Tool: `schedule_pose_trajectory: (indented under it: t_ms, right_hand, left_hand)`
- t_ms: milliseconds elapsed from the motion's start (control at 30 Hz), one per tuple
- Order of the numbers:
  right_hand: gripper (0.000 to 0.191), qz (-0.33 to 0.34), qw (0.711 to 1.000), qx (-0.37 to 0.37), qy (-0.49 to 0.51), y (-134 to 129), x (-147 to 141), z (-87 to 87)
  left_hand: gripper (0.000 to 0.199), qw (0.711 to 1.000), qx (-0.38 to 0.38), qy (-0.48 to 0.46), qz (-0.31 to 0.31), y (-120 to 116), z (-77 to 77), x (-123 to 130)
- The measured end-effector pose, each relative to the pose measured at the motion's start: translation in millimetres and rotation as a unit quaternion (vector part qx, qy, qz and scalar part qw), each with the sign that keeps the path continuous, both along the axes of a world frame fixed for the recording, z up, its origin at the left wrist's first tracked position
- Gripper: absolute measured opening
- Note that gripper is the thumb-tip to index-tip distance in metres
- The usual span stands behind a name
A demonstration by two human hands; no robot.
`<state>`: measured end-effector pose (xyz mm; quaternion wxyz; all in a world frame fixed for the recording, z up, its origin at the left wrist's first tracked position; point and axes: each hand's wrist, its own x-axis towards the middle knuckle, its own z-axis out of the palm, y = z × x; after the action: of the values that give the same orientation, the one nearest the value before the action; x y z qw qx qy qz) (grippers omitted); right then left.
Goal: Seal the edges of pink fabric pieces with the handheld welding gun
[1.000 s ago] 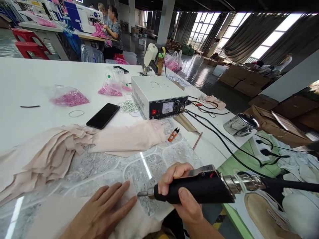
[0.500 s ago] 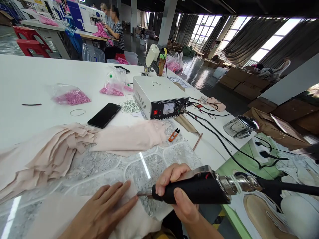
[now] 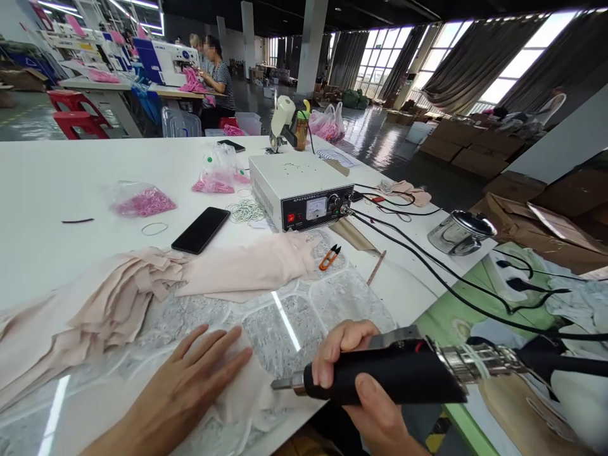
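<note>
My left hand [image 3: 190, 380] lies flat, fingers stretched out, on a thin pale pink fabric piece [image 3: 244, 389] at the front of the table. In my right hand [image 3: 365, 373] is a black ultrasonic handpiece [image 3: 403, 370], my fingers wrapped round its body. Its flat metal tip [image 3: 285, 384] points left at the fabric's right edge; whether it touches cannot be made out. Under the fabric is a grey marble-patterned mat [image 3: 342, 304]. Beyond my hands lie a folded pale pink stack [image 3: 251, 263] and a fanned pile of matching pieces [image 3: 109, 297].
A white control box [image 3: 299, 183] stands behind the stack, with black cables [image 3: 427, 272] running right. Orange thread snips [image 3: 329, 257], a black phone [image 3: 202, 229], bags of pink bits [image 3: 145, 199] and a lidded glass mug [image 3: 460, 232] lie around. A person [image 3: 218, 82] sits beyond.
The handpiece has moved right and slightly down, its tip drawing away from my left fingertips. My left hand has slid slightly left, still flat on the fabric. The camera view has shifted a little.
</note>
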<state>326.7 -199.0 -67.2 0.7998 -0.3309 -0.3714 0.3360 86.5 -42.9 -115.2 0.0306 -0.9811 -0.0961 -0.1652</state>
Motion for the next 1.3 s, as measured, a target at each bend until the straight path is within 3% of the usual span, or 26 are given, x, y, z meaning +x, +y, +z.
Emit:
schedule_pose_trajectory:
  t_ms: [133, 433, 567, 867, 1133, 1300]
  right_hand:
    - [0.021, -0.009, 0.999, 0.005, -0.032, 0.1, -2.3, -11.0]
    - [0.021, -0.022, 0.999, 0.0, -0.048, -8.2, -3.5, -13.1]
    - [0.019, -0.016, 0.999, -0.014, -0.039, -13.6, -6.0, -8.2]
    - [0.024, -0.023, 0.997, -0.075, -0.002, -22.1, -9.7, 8.6]
    - [0.019, -0.019, 0.999, 0.007, -0.038, 0.5, -4.0, -3.6]
    - [0.018, -0.011, 0.999, 0.019, -0.043, 21.1, -10.7, -11.6]
  left_hand:
    - [0.068, 0.999, -0.001, 0.015, -0.029, -3.0, 11.2, -0.3]
    - [0.055, 0.998, -0.027, 0.04, -0.038, -6.8, 21.6, 2.7]
    - [0.035, 0.999, -0.013, 0.046, -0.015, -13.6, 21.0, 5.3]
    - [0.04, 0.998, 0.004, 0.055, -0.007, -22.6, 14.5, 3.5]
    - [0.044, 0.999, -0.01, 0.032, 0.014, -28.3, 3.7, 0.8]
    - [0.047, 1.0, -0.01, 0.025, 0.01, -28.2, -1.0, 0.2]
